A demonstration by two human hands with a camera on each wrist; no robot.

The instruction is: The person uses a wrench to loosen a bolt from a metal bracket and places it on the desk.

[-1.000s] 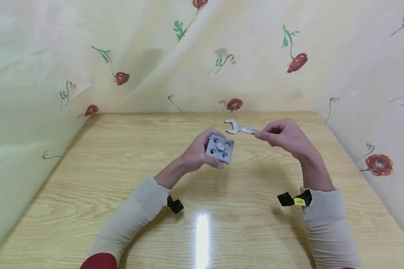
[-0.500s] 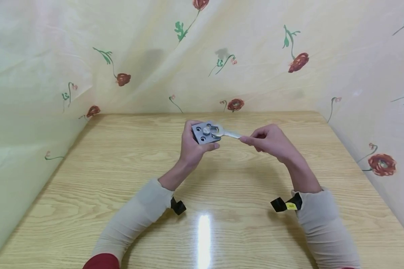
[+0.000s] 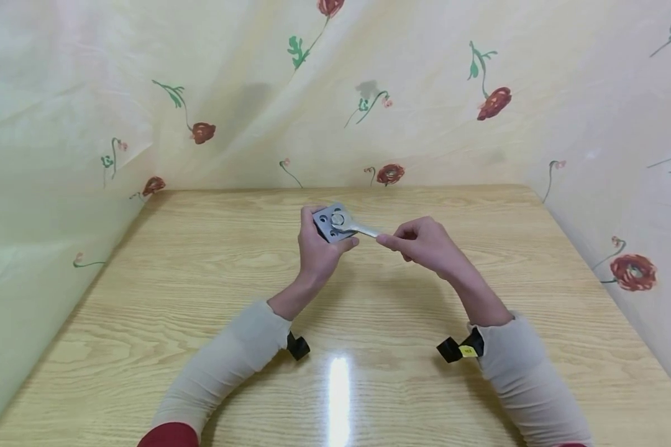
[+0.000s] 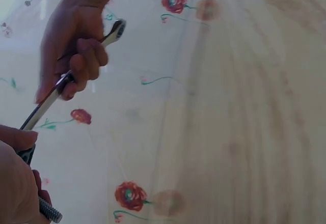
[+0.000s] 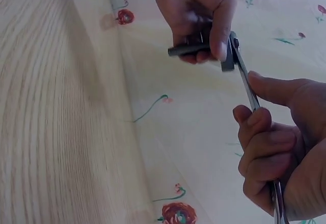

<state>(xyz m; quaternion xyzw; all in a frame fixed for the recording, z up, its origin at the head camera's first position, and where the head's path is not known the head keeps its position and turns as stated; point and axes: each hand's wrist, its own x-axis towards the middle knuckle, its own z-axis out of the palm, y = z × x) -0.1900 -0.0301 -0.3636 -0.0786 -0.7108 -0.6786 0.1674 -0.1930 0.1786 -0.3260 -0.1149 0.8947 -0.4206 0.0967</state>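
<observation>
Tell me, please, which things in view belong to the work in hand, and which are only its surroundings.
Part of the work:
- metal plate, held by the left hand
- bolt, its head at the plate's middle
- wrench, held by the right hand, one end at the bolt's head

Only around it:
- wooden table
- flowered covering
- black wrist cameras

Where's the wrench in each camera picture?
Head: wrench at the centre.
Left wrist: wrench on the left side, slanting up to the right.
Right wrist: wrench right of centre, running down to the bottom edge.
Shared landmark: the right hand gripping it.
</observation>
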